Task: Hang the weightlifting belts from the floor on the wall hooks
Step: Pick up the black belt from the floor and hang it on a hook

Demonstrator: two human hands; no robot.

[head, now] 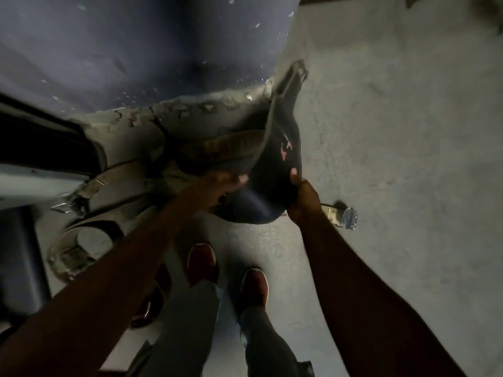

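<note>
Open concrete floor (pixel 408 145) to the right, blue wall (pixel 122 44) closing the far left, loose belts (pixel 114 174) and dark equipment (pixel 19 262) crowding the left

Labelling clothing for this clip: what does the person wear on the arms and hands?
Nothing that shows. Both forearms are bare, no sleeves in frame; left hand and right hand have no gloves, watch or rings, though the picture is dim.

Two red shoes (pixel 202 263) below grey trousers (pixel 190 322). Clear plastic bottle (pixel 349 219) right of the shoes, well apart. Dark padded block (pixel 19 262) at left edge.
</note>
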